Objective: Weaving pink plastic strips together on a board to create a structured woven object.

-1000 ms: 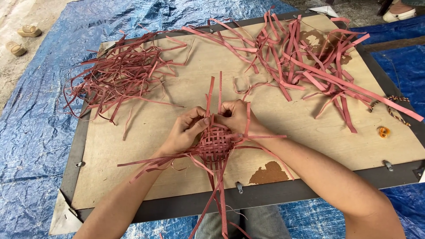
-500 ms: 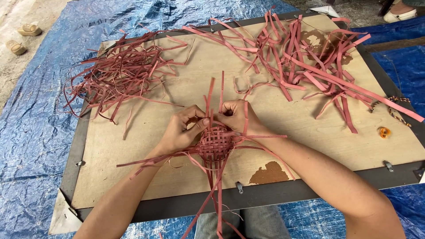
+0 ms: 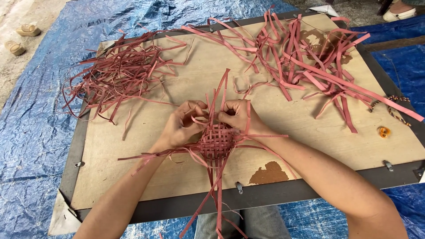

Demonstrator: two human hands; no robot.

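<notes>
Head view: left hand and right hand both pinch pink strips at the top edge of a small woven mat, near the middle of the wooden board. Fingertips partly hidden by strips. Loose strip piles lie far left and far right. Blue tarp underneath; forearms cut off at the bottom edge.

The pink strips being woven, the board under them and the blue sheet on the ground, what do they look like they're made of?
Strips: thin, flat and matte, bending without creasing, so probably dyed bamboo, cane or a plastic band; the look leaves it open. Woven patch: the same strips. Board: pale plywood, bare, with veneer peeled off in brown patches. Sheet: glossy, crinkled woven plastic tarpaulin.
</notes>
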